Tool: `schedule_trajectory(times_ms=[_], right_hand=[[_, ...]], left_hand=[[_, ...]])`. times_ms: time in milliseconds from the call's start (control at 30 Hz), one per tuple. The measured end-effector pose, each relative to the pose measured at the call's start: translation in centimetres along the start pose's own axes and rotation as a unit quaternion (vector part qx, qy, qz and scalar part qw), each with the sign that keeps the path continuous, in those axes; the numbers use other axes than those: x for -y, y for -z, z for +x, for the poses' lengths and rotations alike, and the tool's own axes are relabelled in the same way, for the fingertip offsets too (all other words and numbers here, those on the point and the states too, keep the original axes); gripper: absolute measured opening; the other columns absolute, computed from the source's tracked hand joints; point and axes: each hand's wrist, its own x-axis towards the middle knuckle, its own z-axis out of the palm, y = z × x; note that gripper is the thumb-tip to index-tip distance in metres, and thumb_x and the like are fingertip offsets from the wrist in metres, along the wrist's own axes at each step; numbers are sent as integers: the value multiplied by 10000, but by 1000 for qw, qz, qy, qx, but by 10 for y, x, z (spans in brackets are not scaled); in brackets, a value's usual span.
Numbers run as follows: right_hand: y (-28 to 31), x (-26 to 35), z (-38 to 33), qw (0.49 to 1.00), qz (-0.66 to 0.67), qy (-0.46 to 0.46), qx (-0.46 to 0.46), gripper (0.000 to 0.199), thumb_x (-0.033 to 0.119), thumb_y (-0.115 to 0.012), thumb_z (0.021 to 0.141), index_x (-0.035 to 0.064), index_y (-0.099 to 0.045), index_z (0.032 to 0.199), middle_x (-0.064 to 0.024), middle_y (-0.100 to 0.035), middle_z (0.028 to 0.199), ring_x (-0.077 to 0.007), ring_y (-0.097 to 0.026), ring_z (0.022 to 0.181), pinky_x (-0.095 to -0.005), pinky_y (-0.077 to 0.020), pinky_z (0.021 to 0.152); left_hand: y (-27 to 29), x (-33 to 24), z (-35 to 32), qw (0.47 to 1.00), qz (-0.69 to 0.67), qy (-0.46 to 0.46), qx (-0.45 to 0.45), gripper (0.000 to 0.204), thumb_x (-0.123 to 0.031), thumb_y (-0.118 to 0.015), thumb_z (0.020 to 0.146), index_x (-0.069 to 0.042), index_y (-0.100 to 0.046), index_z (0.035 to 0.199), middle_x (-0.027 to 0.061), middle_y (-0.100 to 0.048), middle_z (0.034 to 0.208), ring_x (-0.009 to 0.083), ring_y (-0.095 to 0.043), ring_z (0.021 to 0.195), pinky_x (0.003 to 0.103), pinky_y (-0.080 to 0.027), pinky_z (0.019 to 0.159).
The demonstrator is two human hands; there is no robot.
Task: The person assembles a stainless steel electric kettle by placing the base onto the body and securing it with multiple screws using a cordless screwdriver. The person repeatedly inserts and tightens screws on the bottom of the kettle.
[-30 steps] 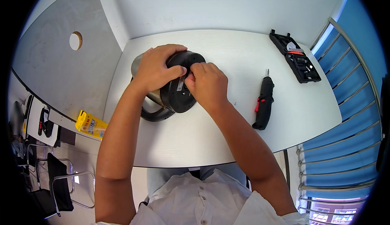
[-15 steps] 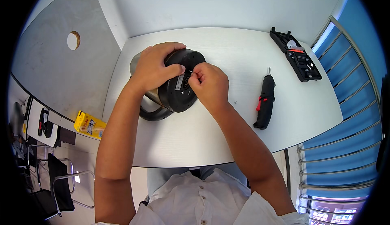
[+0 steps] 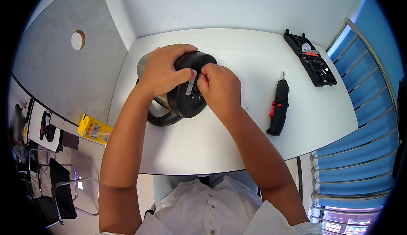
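An electric kettle (image 3: pixel 186 101) with a metal body and black base lies tilted on the table, its base turned toward my right hand. My left hand (image 3: pixel 163 72) is wrapped over the body and the base's rim, thumb pressed on the underside. Against that underside my right hand (image 3: pixel 220 84) is closed in a pinch; the small silvery piece in its fingertips is now hidden behind them. The kettle's black handle (image 3: pixel 163 119) points toward me. A tiny metal screw (image 3: pixel 247 107) lies on the white table just right of my right wrist.
A black and red power screwdriver (image 3: pixel 278 105) lies to the right, bit pointing away from me. Farther back is an open black bit case (image 3: pixel 316 67). A yellow packet (image 3: pixel 94 129) sits at the left edge, beside a grey panel (image 3: pixel 63 78). Metal railings (image 3: pixel 373 78) run along the right.
My right fingertips have moved closer to the kettle's base and now cover the small silvery piece that showed between them. The view has shifted slightly; my left hand keeps its hold.
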Motion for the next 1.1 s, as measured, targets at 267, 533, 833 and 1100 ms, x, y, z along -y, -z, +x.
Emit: schedule_trajectory(times_ms=[267, 533, 833, 1100], right_hand=[[-3, -1, -7, 1000, -19, -15, 12, 111, 123, -641, 809, 75, -553, 762, -51, -607, 724, -247, -609, 713, -374, -499, 590], [-4, -3, -5, 999, -38, 35, -13, 112, 128, -632, 848, 80, -540, 804, -50, -584, 717, -246, -594, 700, -377, -480, 568], [31, -9, 1, 996, -17, -56, 73, 84, 171, -624, 878, 92, -595, 883, -79, -631, 771, -282, -622, 773, -400, -493, 666], [97, -67, -25, 940, -129, -171, 267, 95, 87, -581, 879, 53, -624, 956, -129, -652, 880, -309, -621, 874, -410, -502, 743]], left_hand=[[-3, 1, 0, 1000, 1, -2, -8, 581, -279, -629, 636, -24, -624, 1157, 154, -650, 1137, 302, -600, 1048, 356, -450, 942], [-1, 1, 0, 1000, -8, 8, -5, 590, -281, -631, 635, -21, -622, 1163, 158, -651, 1130, 298, -601, 1049, 356, -450, 943], [-5, 5, -1, 999, -15, -5, -34, 537, -310, -644, 638, -65, -651, 1117, 102, -675, 1105, 273, -602, 1016, 375, -344, 990], [-5, 3, 1, 1000, -18, 2, -22, 544, -324, -654, 630, -71, -657, 1112, 105, -678, 1089, 292, -597, 1005, 373, -393, 973]])
